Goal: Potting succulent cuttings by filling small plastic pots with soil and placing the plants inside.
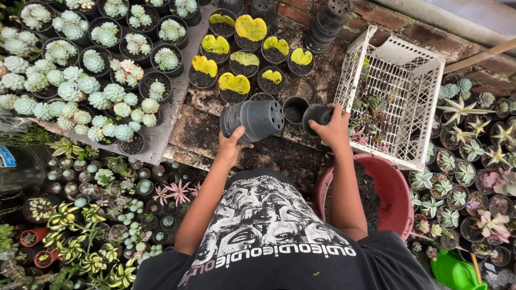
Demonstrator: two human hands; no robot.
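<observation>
Left hand (pixel 232 144) wrapped around the rim end of a stack of grey plastic pots (pixel 252 120), held sideways with the holed bottom pointing right, fingers closed on the stack. Right hand (pixel 334 129) closed around a single black pot (pixel 316 115), also tipped on its side, just right of the stack and close to it without clearly touching. Both held above the dark, soil-stained bench (pixel 269 153), in front of a small empty black pot (pixel 295 109) standing upright there.

Best handled, as a judgement, with a firm hold on the stack near its open end so the nested pots stay together, and with the single pot kept level and well clear of the white crate (pixel 400 80) at the right.

Further out: yellow heart-shaped plants (pixel 234 83) in black pots behind, pale green rosette plants (pixel 80 80) at the left, a red tub (pixel 395 193) with dark soil under the right forearm, small succulents (pixel 457 177) to the far right.

Hard to make out: number of pots in the stack, right-hand fingertips behind the single pot, inside of that pot. Crate contents partly screened by its mesh. Green object (pixel 454 271) at the bottom right cut off by the frame edge, kind unclear. Lower body hidden under the black printed shirt (pixel 269 236)
</observation>
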